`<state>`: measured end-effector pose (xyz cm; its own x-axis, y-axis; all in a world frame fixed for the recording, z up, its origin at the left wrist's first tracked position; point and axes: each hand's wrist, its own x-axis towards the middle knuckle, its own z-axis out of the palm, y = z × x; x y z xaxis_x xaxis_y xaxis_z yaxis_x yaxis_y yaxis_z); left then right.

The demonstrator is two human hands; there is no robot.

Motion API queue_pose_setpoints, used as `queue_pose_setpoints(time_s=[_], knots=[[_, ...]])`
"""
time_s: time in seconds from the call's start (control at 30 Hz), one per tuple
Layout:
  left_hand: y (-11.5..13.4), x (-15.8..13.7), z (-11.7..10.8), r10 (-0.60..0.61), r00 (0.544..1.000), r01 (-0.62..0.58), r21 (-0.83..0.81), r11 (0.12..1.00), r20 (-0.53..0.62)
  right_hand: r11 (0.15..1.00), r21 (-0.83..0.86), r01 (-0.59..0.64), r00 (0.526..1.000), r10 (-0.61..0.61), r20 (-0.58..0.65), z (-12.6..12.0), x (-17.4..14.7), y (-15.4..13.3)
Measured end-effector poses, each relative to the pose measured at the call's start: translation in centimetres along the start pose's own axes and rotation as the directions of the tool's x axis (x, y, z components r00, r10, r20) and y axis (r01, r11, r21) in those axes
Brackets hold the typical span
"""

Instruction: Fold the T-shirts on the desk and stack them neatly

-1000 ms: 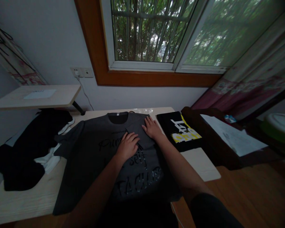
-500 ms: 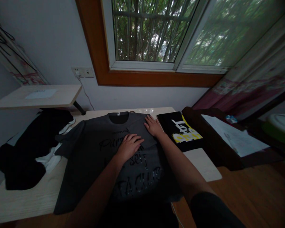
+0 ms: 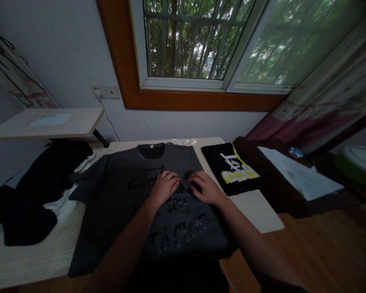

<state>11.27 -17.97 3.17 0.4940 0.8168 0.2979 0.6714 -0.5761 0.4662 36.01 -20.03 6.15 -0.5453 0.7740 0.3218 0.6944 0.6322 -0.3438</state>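
Across the grey shirt [image 3: 117, 203] runs lettering [image 3: 138, 185] — "Pun…".

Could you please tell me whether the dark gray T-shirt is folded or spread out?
The dark gray T-shirt is partly folded: one sleeve sticks outward, the other sleeve lies folded inward on top.

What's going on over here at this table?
A person is handling a dark grey short-sleeved fabric T-shirt, spread front up on a pale wooden table. Their left hand and right hand both rest on its front. The shirt's right-hand edge is folded inward, while the opposite sleeve sticks out. A flat, folded black cloth with white and yellow print lies to the right, and a loose black-and-white heap of cloth to the left.
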Motion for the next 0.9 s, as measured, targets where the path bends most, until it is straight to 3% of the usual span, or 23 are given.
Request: queue_pose_setpoints(time_s=[0.23, 0.43, 0.53, 0.67, 0.9], knots=[[0.4, -0.3, -0.3, -0.004, 1.000, 0.004, -0.028, 1.000, -0.026, 0.998, -0.062, -0.005, 1.000, 0.004, -0.015, 1.1, -2.0, 1.1], [0.4, -0.4, 0.3, -0.007, 0.999, 0.007, 0.023, 1.000, -0.033, 1.000, -0.008, 0.009, 1.000, -0.009, -0.014, 0.3, -2.0, 1.0], [0.4, -0.3, 0.7, -0.009, 1.000, 0.011, 0.068, 0.998, -0.025, 0.996, -0.022, -0.082, 0.996, 0.080, -0.044, 0.4, -0.6, 1.1], [0.4, -0.2, 0.9, -0.045, 0.998, 0.050, 0.107, 0.993, -0.048, 0.959, -0.132, -0.251, 0.966, 0.240, -0.091, 2.6, 2.6, 2.2], [0.4, -0.3, 1.0, -0.085, 0.993, 0.094, 0.103, 0.990, -0.087, 0.878, -0.296, -0.376, 0.924, 0.380, -0.046, 6.6, 8.7, 5.5]])
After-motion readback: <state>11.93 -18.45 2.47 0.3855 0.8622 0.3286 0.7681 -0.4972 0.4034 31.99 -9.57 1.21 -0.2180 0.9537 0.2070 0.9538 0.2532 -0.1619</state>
